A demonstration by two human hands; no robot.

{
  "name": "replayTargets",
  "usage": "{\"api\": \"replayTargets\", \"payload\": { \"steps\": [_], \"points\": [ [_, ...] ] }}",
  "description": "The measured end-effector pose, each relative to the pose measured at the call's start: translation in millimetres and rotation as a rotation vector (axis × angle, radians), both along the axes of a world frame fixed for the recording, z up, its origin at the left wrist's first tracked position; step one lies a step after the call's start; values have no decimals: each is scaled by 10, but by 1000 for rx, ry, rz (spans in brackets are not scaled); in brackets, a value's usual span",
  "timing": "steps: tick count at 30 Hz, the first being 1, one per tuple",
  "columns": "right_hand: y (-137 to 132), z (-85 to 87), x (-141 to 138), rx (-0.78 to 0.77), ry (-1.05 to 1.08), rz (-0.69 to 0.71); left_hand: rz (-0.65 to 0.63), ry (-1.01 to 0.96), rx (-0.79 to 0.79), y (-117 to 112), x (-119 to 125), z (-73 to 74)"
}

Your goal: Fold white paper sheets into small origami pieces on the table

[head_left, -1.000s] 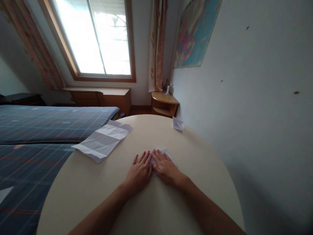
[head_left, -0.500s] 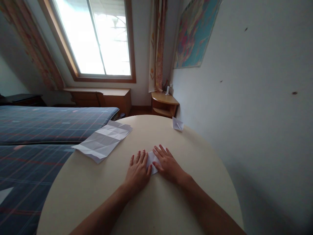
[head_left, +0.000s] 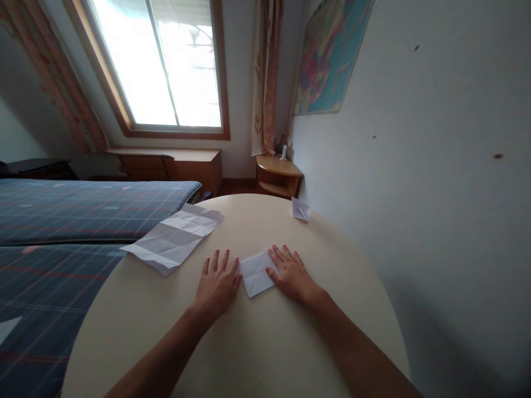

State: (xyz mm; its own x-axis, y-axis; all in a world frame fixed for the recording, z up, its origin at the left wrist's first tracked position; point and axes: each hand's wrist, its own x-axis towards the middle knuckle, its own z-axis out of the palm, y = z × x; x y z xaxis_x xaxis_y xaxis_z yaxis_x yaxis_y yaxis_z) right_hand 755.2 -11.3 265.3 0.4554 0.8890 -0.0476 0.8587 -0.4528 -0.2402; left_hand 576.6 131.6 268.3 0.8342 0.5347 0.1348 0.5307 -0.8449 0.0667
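Observation:
A folded piece of white paper point(head_left: 256, 275) lies flat on the round cream table point(head_left: 265, 348), with crease lines across its face. At its left edge rests my left hand point(head_left: 218, 283), palm down, fingers spread. My right hand point(head_left: 292, 276) lies over the paper's right side with its fingers stretched out, hiding that end. Neither hand grips anything.
Creased sheets of white paper point(head_left: 176, 240) lie at the table's left edge. A small folded paper piece point(head_left: 301, 209) stands near the far right edge. A bed with a plaid cover point(head_left: 95, 207) is on the left, a white wall point(head_left: 435, 221) on the right.
My left hand has slid left, baring more of the folded paper. My right hand has shifted slightly to the right and still lies on the paper.

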Motion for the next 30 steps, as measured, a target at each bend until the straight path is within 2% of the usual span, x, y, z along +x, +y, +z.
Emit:
{"api": "replayTargets", "payload": {
  "steps": [3, 7, 9, 15, 19, 24, 30],
  "points": [
    [1, 1, 8, 10, 0, 11, -56, -51, -1, 44, -35, 45],
    [1, 16, 34, 22, 14, 42, -448, -38, -175, 109, -79, 88],
    [-1, 19, 52, 16, 17, 52, -568, -27, -247, 132, -90, 81],
    [-10, 33, 78, 45, 0, 97, -577, -93, -270, 198, -52, 6],
    [-17, 141, 19, 146, -10, 153, -561, -137, -269, 222, -17, 2],
    [-44, 266, -101, 246, 55, 359, -582, -188, -269, 206, 4, 29],
    [-19, 184, -87, 316, 77, 456, -532, -221, -242, 215, 38, -13]
  ]
}}
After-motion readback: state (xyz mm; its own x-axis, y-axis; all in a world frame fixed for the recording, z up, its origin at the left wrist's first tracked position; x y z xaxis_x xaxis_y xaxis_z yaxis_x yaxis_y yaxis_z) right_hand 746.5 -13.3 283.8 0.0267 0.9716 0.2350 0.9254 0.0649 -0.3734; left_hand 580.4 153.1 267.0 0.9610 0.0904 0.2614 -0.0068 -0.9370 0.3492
